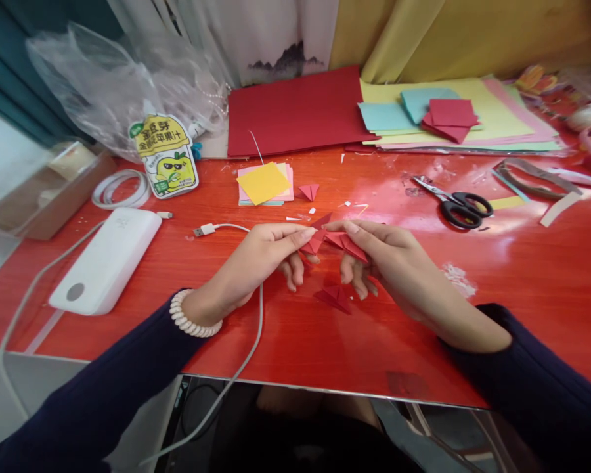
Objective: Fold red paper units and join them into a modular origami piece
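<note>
White power bank lying left of yellow square, nearer edge. Left hand pinching folded red piece, thumb on top, nearer than yellow square and right. Right hand pinching second red piece just beside; can't tell if joined. Scissors lying well right. Red triangle sitting just right. Dark red sheet lying behind.

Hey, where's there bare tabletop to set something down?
The widest bare patch of table is on the right, bordered by the scissors, the white flecks and the right sleeve. A smaller one lies between the power bank, the plug and the left hand. The back is crowded with paper sheets, a juice pouch and a plastic bag.
</note>
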`<state>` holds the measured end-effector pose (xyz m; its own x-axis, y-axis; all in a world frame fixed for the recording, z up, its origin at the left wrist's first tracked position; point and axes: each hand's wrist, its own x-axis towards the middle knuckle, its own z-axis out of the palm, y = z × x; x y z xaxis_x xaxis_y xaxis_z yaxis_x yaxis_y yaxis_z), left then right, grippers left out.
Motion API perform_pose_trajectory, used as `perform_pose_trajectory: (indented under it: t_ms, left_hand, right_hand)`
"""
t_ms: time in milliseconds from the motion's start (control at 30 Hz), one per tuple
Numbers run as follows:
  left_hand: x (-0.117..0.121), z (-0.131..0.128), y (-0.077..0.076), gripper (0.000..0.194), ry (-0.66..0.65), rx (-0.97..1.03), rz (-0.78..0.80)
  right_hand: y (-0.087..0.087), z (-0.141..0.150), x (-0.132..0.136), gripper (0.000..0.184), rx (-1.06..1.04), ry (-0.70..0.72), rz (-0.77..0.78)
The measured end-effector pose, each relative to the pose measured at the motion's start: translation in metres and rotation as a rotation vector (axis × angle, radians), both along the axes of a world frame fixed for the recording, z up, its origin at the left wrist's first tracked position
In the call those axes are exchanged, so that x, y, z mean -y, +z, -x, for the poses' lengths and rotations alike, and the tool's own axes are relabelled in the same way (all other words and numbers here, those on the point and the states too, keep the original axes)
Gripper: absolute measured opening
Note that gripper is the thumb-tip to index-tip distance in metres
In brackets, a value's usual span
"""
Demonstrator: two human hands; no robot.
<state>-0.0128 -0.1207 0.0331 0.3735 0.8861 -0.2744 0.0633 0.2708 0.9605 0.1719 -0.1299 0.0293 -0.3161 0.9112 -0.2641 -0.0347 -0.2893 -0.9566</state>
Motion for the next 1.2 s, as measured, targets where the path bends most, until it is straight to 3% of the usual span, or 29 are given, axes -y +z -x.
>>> perform_pose_trajectory:
  t_ms: [233, 400, 567, 667, 933, 1100, 1200]
  left_hand:
    - [0.0004, -0.0014, 0.0011, 0.019, -0.006, -0.002, -0.002]
    - [0.0013, -0.0025, 0.0036, 0.021, -0.027, -0.036, 0.004]
    - [0.0008, -0.0023, 0.0019, 0.016, 0.003, -0.036, -0.007]
    - [0.0004, -0.0018, 0.0006, 0.014, 0.053, -0.024, -0.018]
    - [0.0014, -0.0020, 0.0029, 0.016, 0.092, 0.015, -0.012]
    - [0.0024, -0.0020, 0.0007, 0.016, 0.076, 0.068, 0.001]
    - [0.0024, -0.0016, -0.0004, 0.017, 0.083, 0.094, 0.012]
  right_hand:
    - [0.0031, 0.0011, 0.0002, 0.021, 0.046, -0.022, -0.027]
    - [-0.0007, 0.0003, -0.0008, 0.021, 0.141, 0.046, -0.059]
    - [-0.0028, -0.0027, -0.0019, 0.038, 0.343, 0.133, -0.236]
    - [-0.0012, -0.0048, -0.0033, 0.042, 0.393, 0.080, -0.292]
    - [-0.0028, -0.0017, -0.0046, 0.010, -0.090, -0.142, -0.096]
    - [-0.0028, 0.0012, -0.0030, 0.021, -0.217, -0.186, -0.067]
    - [-0.0034, 0.0013, -0.0018, 0.014, -0.207, -0.165, -0.103]
